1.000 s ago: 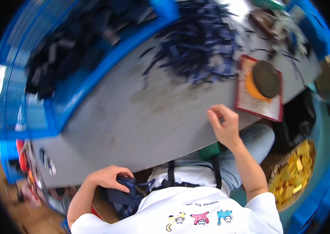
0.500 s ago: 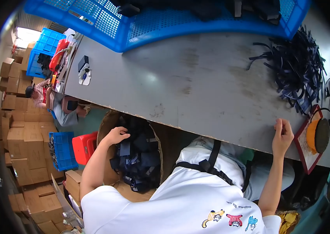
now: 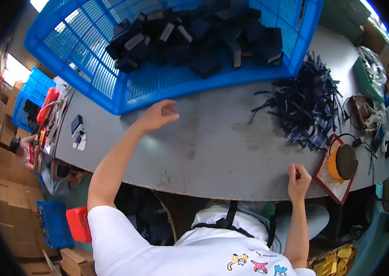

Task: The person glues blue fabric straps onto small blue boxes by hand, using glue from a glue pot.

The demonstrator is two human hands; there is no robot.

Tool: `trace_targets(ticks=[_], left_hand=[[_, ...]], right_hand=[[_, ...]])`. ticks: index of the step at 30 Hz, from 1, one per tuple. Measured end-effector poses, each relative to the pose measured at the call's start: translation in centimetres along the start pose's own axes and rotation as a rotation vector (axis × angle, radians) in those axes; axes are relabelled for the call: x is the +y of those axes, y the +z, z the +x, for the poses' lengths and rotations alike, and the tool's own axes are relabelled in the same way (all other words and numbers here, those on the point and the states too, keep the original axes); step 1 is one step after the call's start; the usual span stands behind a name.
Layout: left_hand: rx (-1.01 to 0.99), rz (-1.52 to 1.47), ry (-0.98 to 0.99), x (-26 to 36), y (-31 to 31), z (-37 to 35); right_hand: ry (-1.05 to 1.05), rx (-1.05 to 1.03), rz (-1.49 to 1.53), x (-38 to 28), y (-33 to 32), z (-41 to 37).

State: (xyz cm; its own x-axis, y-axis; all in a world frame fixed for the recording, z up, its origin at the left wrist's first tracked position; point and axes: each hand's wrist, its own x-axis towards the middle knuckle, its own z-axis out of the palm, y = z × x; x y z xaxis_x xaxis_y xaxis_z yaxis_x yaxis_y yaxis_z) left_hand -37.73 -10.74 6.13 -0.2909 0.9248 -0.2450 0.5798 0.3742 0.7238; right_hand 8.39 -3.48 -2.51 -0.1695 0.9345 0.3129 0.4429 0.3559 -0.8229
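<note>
My left hand [image 3: 160, 116] reaches over the grey table, just in front of the big blue crate [image 3: 117, 102]. Its thumb and fingers are apart, with nothing between them. Small dark navy boxes [image 3: 203, 30] lie heaped inside the crate. Near the table's front edge, my right hand [image 3: 298, 181] is curled closed, and no object shows in it. Beside that hand lies a red-edged tray [image 3: 338, 195] with an orange-sided round pot [image 3: 339, 163] on it. A carton [image 3: 169, 214] of dark boxes stands below the table edge, partly hidden by my left arm.
A tangle of navy ribbon strips [image 3: 307, 108] lies on the right of the table [image 3: 194, 161]. Cables and a green bin [image 3: 369, 73] are farther right. A person [image 3: 29, 152] sits at the far left, near stacked cardboard boxes [image 3: 15, 198] and a red container [image 3: 78, 224].
My left hand has risen from over the carton of dark boxes to the table beside the blue crate. The view has tilted up, showing more of the crate. My right hand stays curled near the edge.
</note>
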Motion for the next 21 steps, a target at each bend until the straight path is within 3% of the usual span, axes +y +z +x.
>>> trace_targets(ticks=[3, 5, 8, 11, 14, 18, 21], left_hand=[[0.16, -0.002, -0.015, 0.8, -1.1, 6.8], [0.426, 0.13, 0.003, -1.1, -2.0, 12.3], [0.614, 0.283, 0.153, -2.6, -3.4, 18.6], [0.646, 0.472, 0.094, -3.4, -4.4, 22.9], [0.639, 0.391, 0.02, -2.6, -4.2, 25.0], [0.574, 0.472, 0.116, 0.8, -3.8, 24.5], [0.723, 0.425, 0.237, 1.0, -4.0, 24.5]], right_hand=[[0.016, 0.02, 0.018, 0.1, 0.1, 0.1], [0.051, 0.039, 0.008, 0.1, 0.3, 0.2], [0.073, 0.056, -0.033, -0.1, 0.4, 0.2], [0.088, 0.065, -0.054, -0.2, 0.4, 0.4], [0.115, 0.074, -0.04, -0.7, 0.4, 0.6], [0.111, 0.066, -0.033, -1.0, 0.1, 0.7], [0.077, 0.065, -0.063, -1.2, 0.0, 0.8]])
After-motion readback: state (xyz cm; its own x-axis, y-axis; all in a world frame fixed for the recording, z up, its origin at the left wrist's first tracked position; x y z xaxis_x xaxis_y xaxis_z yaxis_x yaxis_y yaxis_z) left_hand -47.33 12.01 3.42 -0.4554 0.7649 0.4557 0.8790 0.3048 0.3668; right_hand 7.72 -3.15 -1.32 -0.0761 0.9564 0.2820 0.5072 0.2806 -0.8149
